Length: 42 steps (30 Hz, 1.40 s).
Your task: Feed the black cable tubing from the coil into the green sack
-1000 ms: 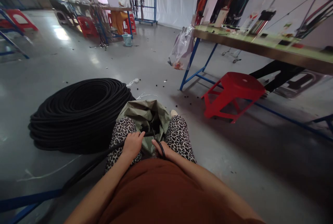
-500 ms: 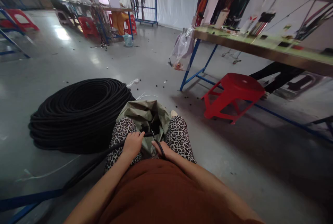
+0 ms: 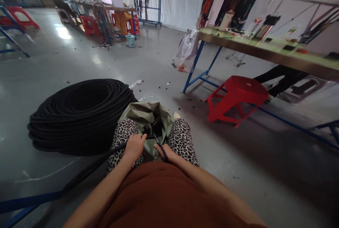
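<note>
My left hand (image 3: 135, 146) is closed round a black cord (image 3: 116, 149), whose short end sticks out past the thumb. From that hand the cord runs back to the lower left. My right hand (image 3: 164, 152) grips a pair of scissors (image 3: 163, 153) by the dark handles, the blades pointing up at the cord's end. Whether the blades touch the cord I cannot tell. Between my knees an olive-green sack (image 3: 140, 110) gapes below both hands, with dark contents that are hard to make out.
A large coil of black cord (image 3: 53, 125) lies on the floor at left. To the right are a red stool (image 3: 238, 88) and a workbench (image 3: 238, 44) with blue legs. Blue metal bars (image 3: 31, 199) stand at lower left. A co-worker (image 3: 124, 5) sits at a far table.
The view has shifted very slightly. Both hands, the cord and the scissors keep nearly the same places.
</note>
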### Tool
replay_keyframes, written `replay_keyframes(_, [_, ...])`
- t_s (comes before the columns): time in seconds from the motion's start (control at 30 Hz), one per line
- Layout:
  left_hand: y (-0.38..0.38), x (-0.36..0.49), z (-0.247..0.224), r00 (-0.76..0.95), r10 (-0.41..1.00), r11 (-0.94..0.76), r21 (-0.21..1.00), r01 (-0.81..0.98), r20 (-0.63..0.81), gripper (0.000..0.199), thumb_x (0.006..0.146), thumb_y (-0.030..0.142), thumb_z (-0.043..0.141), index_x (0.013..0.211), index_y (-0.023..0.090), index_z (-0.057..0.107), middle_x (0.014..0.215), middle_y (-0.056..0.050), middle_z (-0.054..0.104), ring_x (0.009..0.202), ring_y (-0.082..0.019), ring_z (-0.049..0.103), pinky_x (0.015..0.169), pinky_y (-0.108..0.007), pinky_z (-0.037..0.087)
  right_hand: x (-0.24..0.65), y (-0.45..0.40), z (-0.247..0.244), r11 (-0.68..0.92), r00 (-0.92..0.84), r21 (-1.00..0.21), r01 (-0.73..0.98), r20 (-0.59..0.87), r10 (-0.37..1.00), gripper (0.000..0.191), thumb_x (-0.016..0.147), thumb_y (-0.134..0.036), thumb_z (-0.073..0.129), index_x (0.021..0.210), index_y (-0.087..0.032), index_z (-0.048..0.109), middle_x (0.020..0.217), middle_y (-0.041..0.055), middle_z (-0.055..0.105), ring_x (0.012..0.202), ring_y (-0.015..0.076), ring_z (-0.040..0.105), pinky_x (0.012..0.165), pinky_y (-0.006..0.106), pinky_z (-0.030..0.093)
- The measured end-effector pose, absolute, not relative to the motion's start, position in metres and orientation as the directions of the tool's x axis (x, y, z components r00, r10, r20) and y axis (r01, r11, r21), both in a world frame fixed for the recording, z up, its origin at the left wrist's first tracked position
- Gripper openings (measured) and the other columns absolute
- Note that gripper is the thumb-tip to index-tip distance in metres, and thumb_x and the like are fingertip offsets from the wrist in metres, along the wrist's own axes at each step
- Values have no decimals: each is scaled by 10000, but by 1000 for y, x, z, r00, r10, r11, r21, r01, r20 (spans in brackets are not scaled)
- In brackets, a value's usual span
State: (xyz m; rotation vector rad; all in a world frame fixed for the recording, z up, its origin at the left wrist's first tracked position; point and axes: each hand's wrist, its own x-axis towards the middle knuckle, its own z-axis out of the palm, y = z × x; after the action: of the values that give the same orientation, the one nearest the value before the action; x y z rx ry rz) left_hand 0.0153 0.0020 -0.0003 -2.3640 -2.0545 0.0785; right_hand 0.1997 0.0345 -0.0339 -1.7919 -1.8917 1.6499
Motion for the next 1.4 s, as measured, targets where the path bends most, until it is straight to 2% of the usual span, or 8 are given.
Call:
replay_keyframes(0.2, [2, 16, 1, 133, 991, -134, -34, 990, -23, 409, 945, 141, 393, 1277, 170, 631, 1049, -137, 698, 980, -255, 637, 845, -404, 423, 200, 35, -36, -273, -321, -708, 651, -583, 746, 547, 955, -428, 576, 478, -174, 486, 472, 1, 455, 571, 142, 532, 593, 238, 388])
replay_keyframes(0.33, [2, 17, 2, 116, 993, -118, -56, 991, -37, 421, 947, 141, 379, 1288, 168, 626, 1057, -140, 697, 985, -258, 635, 846, -406, 428, 202, 34, -37, -296, -312, -703, 647, -598, 738, 564, 975, -452, 543, 486, -178, 482, 461, 1, 452, 507, 127, 489, 554, 240, 372])
replay_keyframes(0.53, [2, 17, 3, 111, 993, -114, -61, 992, -48, 422, 963, 163, 365, 1300, 156, 619, 1071, -145, 699, 999, -265, 637, 850, -407, 428, 203, 31, -33, -502, -286, -687, 526, -698, 656, 555, 961, -579, 505, 575, -181, 521, 451, -3, 464, 426, 125, 463, 471, 241, 378])
replay_keyframes(0.7, [3, 17, 5, 88, 996, -89, -43, 995, -29, 426, 984, 213, 342, 1303, 158, 619, 1050, -146, 705, 976, -272, 645, 830, -409, 426, 203, 31, -39, -620, -333, -684, 384, -729, 598, 520, 950, -627, 494, 706, -172, 558, 516, 3, 523, 442, 133, 504, 460, 238, 430])
replay_keyframes(0.83, [3, 16, 5, 78, 997, -79, -18, 997, -10, 422, 987, 241, 349, 1300, 169, 624, 1034, -139, 710, 960, -269, 651, 818, -404, 429, 204, 30, -55, -627, -408, -712, 317, -699, 587, 542, 985, -616, 418, 768, -149, 585, 560, 12, 557, 486, 137, 556, 499, 235, 463])
replay_keyframes(1.07, [3, 15, 7, 71, 997, -71, 26, 997, 9, 423, 980, 261, 356, 1289, 166, 628, 1040, -144, 715, 959, -267, 648, 827, -411, 435, 207, 32, -68, -553, -513, -760, 342, -644, 568, 551, 940, -648, 493, 832, -125, 626, 624, 24, 616, 513, 134, 574, 533, 239, 469])
replay_keyframes(1.4, [2, 16, 11, 115, 993, -114, 49, 992, -15, 419, 975, 263, 358, 1264, 162, 643, 1041, -147, 717, 955, -266, 654, 819, -405, 442, 205, 32, -72, -572, -489, -752, 328, -653, 578, 546, 934, -647, 497, 812, -129, 616, 609, 10, 600, 506, 128, 572, 530, 241, 481])
